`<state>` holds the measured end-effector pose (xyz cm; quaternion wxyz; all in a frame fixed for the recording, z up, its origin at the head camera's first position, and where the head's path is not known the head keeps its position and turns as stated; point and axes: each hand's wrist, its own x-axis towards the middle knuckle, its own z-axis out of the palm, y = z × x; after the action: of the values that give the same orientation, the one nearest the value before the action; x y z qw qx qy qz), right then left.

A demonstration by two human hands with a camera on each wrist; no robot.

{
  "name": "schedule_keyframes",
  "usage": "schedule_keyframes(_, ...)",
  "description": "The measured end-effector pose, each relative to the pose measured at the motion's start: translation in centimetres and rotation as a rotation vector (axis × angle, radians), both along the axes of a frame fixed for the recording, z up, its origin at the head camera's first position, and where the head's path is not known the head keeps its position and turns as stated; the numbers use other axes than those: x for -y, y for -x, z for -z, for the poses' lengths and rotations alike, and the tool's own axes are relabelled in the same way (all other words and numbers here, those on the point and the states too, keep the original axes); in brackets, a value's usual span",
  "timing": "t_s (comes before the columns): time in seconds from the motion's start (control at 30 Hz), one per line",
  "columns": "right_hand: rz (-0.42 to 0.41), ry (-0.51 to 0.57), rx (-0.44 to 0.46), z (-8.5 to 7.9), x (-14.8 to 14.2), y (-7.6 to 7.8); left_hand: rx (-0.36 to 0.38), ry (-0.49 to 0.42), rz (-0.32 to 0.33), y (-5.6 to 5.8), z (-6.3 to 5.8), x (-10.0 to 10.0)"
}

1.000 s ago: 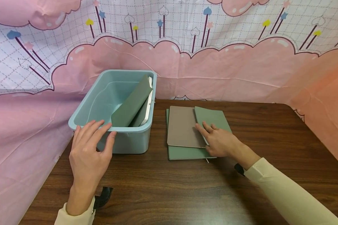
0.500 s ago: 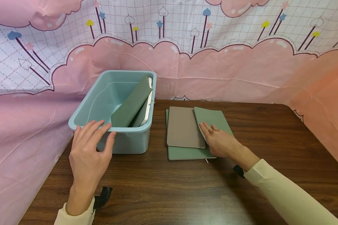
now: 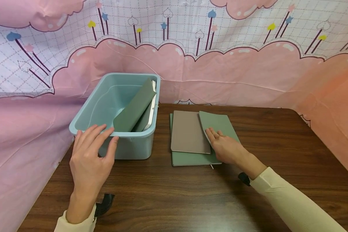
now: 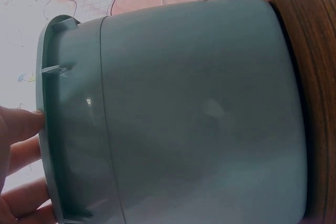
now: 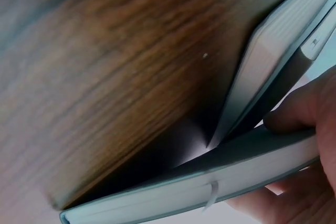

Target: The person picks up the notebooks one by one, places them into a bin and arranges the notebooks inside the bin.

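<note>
My right hand (image 3: 227,148) pinches a green notebook (image 3: 218,120) near its left edge. The right wrist view has the thumb (image 5: 294,109) on one cover and fingers (image 5: 273,203) on the other. That notebook leans, its far edge low by the table and its near edge raised over a taupe notebook (image 3: 188,132). Beneath the taupe one lies another green notebook (image 3: 188,158) with a ribbon. At the left, my left hand (image 3: 90,158) holds the near rim of a light blue plastic bin (image 3: 133,146), fingertips over the edge and thumb at the rim.
Inside the bin, a dark green book (image 3: 136,104) and a white-edged book (image 3: 149,112) lean against its right wall. A wooden table (image 3: 168,199) carries everything. Pink patterned cloth (image 3: 235,74) hangs behind and along both sides.
My right hand's spread fingers have drawn together at the upper green notebook's left edge. My left hand stays at the bin's rim, and the notebooks have hardly moved.
</note>
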<state>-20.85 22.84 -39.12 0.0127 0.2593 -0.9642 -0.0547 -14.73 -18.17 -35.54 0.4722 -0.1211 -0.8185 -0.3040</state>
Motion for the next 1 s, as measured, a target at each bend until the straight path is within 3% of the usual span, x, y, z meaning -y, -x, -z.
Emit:
schedule_keyframes(0.57,0.021,-0.008,0.002,0.06,-0.09,-0.32,0.006,0.007,0.003,0.04,0.13,-0.28)
schedule_keyframes(1.0,0.055,0.095,0.010,-0.58,0.07,-0.37,-0.002,0.004,-0.002,-0.07,-0.09,-0.11)
